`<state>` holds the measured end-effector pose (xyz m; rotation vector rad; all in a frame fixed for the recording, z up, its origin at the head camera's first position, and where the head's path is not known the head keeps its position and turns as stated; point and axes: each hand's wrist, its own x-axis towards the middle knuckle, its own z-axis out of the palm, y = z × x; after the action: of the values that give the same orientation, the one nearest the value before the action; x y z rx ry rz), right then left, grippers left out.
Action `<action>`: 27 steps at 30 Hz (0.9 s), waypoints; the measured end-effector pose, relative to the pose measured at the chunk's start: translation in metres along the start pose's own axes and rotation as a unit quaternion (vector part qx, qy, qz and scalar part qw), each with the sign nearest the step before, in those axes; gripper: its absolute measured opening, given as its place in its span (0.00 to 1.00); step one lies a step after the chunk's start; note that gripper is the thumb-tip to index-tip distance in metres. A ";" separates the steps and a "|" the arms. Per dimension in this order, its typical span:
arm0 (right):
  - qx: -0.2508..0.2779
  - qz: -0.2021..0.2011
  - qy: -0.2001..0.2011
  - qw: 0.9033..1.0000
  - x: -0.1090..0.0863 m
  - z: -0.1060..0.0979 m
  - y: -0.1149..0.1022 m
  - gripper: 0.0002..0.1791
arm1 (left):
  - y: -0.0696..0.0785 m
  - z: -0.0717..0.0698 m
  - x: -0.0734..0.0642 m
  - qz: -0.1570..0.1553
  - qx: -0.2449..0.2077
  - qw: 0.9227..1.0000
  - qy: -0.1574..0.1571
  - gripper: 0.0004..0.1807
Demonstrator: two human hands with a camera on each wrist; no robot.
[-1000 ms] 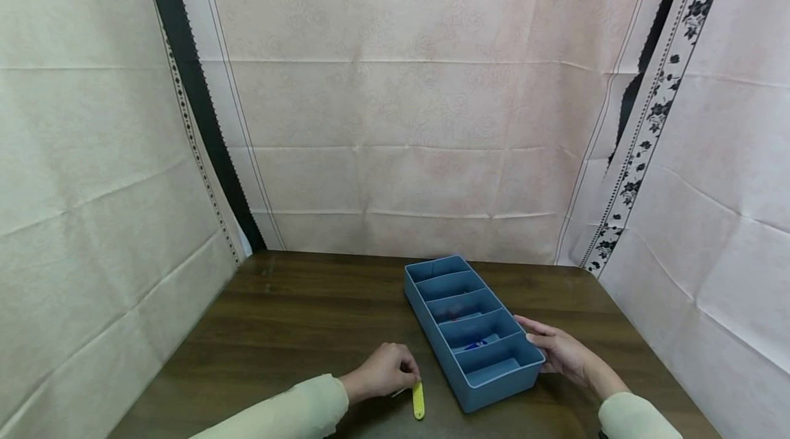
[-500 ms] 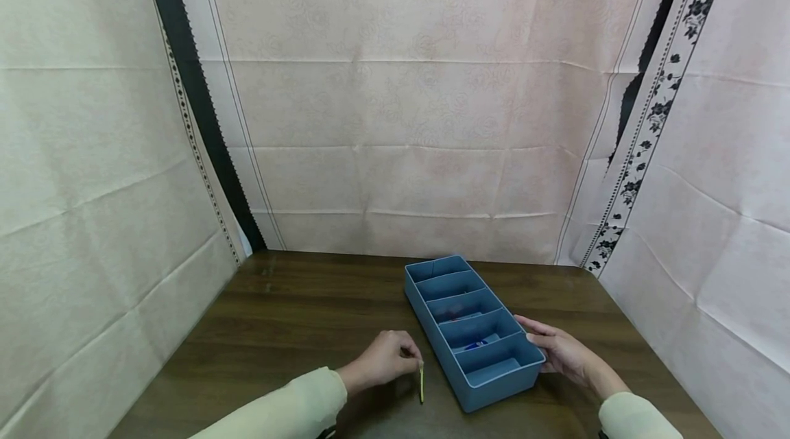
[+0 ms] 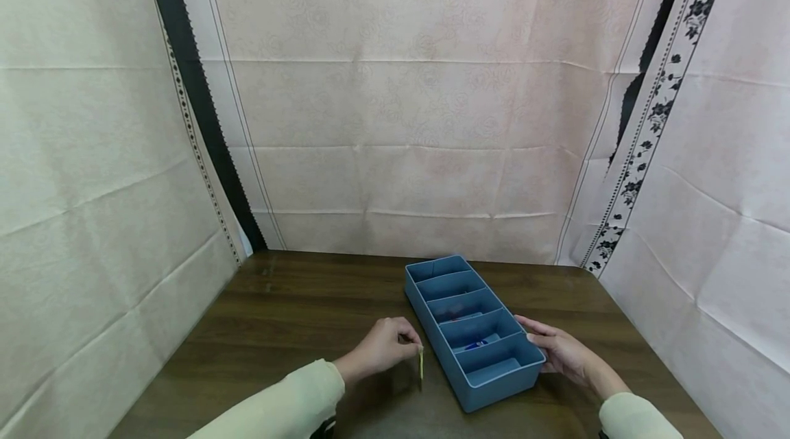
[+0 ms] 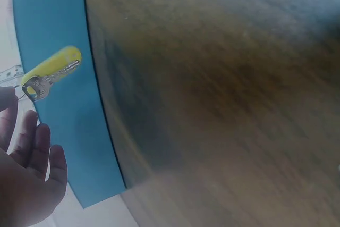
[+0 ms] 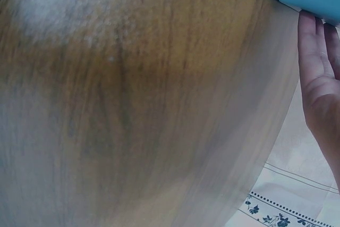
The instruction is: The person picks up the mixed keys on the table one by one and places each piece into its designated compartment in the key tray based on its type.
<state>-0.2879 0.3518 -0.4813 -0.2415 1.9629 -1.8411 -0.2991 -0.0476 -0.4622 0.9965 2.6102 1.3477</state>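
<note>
My left hand (image 3: 384, 348) pinches a thin metal ring from which a silver key (image 4: 45, 84) and a yellow tag (image 4: 59, 61) hang. In the head view the tag appears edge-on, above the table just left of the blue divided box (image 3: 501, 392). The left wrist view shows key and tag against the box's blue outer wall (image 4: 71, 142). My right hand (image 3: 566, 358) touches the box's right side near its front corner, fingers extended along the wall. A small blue item (image 3: 475, 344) lies in the second compartment from the front.
The box stands on a dark wooden table (image 3: 296, 315) and has several compartments; the third from the front holds something indistinct. A pale cloth (image 3: 401, 116) hangs behind the table, with more cloth on both sides.
My left hand has risen and moved slightly away from me, lifting the key and yellow tag. The tag has turned from flat to edge-on. The right hand and box have stayed put.
</note>
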 end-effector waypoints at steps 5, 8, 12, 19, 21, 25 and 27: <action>0.004 -0.002 -0.005 1.000 -0.001 0.001 0.001 0.35 | 0.005 -0.003 0.003 -0.014 -0.002 1.000 0.003 0.05; 0.004 -0.003 -0.005 1.000 -0.001 0.001 0.001 0.35 | 0.007 -0.005 0.004 -0.016 -0.008 1.000 0.004 0.05; 0.007 -0.003 -0.007 1.000 0.000 0.000 0.001 0.34 | 0.009 -0.007 0.005 -0.014 -0.016 1.000 0.008 0.04; 0.008 -0.003 -0.008 1.000 0.001 0.000 0.001 0.34 | 0.012 -0.010 0.007 -0.007 -0.025 0.999 0.020 0.04; 0.006 -0.004 -0.007 1.000 0.001 0.000 0.001 0.35 | 0.014 -0.010 0.009 -0.007 -0.027 0.999 0.022 0.04; 0.003 -0.003 -0.003 1.000 0.000 0.001 0.001 0.35 | 0.017 -0.010 0.012 0.001 -0.029 0.999 0.027 0.04; 0.001 -0.002 -0.003 1.000 0.000 0.001 0.000 0.35 | 0.019 -0.011 0.013 0.001 -0.031 0.999 0.028 0.04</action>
<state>-0.2872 0.3512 -0.4817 -0.2511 1.9587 -1.8425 -0.3029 -0.0398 -0.4377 0.9680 2.5892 1.4696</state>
